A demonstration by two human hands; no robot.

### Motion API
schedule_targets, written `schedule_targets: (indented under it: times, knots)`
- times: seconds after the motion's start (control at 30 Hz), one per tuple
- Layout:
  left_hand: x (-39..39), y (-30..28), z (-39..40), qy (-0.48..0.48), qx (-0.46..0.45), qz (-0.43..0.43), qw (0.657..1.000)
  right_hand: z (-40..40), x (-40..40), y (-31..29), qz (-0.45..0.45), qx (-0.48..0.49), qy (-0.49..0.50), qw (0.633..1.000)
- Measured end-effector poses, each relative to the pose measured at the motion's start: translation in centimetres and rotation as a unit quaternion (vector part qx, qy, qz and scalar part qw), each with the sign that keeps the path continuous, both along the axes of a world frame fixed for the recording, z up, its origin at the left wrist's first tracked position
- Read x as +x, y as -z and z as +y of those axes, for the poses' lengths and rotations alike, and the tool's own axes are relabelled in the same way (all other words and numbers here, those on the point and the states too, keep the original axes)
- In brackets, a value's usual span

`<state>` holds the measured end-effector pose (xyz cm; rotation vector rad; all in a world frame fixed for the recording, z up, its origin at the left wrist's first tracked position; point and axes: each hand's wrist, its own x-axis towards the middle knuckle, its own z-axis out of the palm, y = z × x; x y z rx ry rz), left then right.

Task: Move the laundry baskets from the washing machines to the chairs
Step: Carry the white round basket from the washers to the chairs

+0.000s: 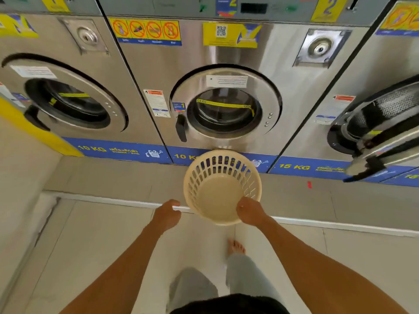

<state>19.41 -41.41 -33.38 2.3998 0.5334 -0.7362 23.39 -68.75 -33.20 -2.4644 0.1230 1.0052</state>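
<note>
The empty cream laundry basket [221, 186] is gripped at its near rim by the right hand [250, 210]; the loosely curled, empty left hand [166, 214] is best closed on the opposite rim before it is carried off.

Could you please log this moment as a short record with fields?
setting: row of stainless steel front-loading washing machines
basket: round cream plastic laundry basket, empty, tilted toward the camera
right hand: gripping the basket's near rim
left hand: beside the basket, curled, not touching it
middle machine door: closed
right machine door: swung open
chairs: not in view
</note>
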Motion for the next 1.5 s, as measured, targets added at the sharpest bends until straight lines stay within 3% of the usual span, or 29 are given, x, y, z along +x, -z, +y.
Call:
schedule_targets:
  times: [0.13, 0.27, 0.4, 0.53, 0.73, 0.9, 1.2, 1.5]
  knots:
    - [2.2, -0.2, -3.5, -0.080, -0.038, 0.033, 0.996, -2.6, 3.9, 1.5, 0.027, -0.014, -0.034, 0.999]
    - [5.3, 2.4, -5.3, -0.119, -0.049, 0.073, 0.989, -4.6, 7.4, 3.9, 0.056, -0.042, 0.019, 0.997]
    - [8.4, 7.9, -6.8, -0.167, -0.044, 0.074, 0.982, -6.6, 10.8, 8.6, 0.021, -0.089, 0.111, 0.990]
    - [10.0, 14.4, -8.7, -0.225, -0.016, 0.066, 0.972, -8.2, 13.7, 14.6, -0.009, -0.112, 0.132, 0.985]
    - [10.8, 22.7, -9.0, -0.249, 0.021, 0.068, 0.966, -9.4, 14.6, 24.3, -0.009, -0.069, 0.185, 0.980]
    - [11.2, 25.9, -7.0, -0.257, 0.050, 0.070, 0.962, -9.1, 14.1, 27.7, -0.048, -0.043, 0.192, 0.979]
    - [10.7, 22.7, -5.9, -0.200, 0.028, 0.026, 0.979, -8.5, 13.4, 25.0, -0.032, -0.113, 0.173, 0.978]
    - [5.3, 14.3, -5.3, -0.308, 0.017, 0.104, 0.945, -7.3, 11.2, 17.7, 0.018, -0.140, 0.087, 0.986]
